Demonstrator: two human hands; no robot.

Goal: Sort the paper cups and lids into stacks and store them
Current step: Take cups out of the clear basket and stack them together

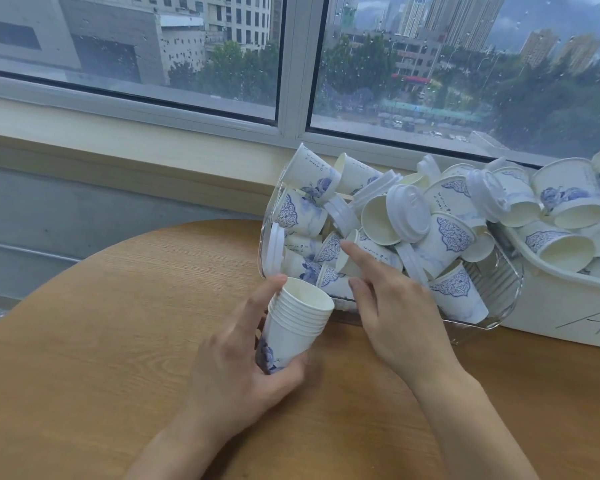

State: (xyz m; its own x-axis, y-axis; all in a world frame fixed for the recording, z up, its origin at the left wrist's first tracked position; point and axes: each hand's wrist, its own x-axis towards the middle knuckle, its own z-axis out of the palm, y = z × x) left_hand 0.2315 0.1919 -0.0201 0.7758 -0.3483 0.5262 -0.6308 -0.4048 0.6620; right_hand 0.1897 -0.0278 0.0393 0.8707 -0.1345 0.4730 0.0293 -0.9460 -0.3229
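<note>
The left hand [236,358] grips a stack [293,327] of nested cups, fingers curled round its lower part and thumb up by the rim. The stack is just above the surface [101,341], near the clear tray [499,306]. Its long axis tilts, with the open mouth pointing up and to the right, toward the tray. The right hand [392,306] is open, with the forefinger stretched out over the tray's near edge, its tip at a loose cup [352,252] lying on its side. The tray is heaped with cups and white lids [409,211] pointing every way. A white bin [568,306] with more cups stands beside it on the right.
</note>
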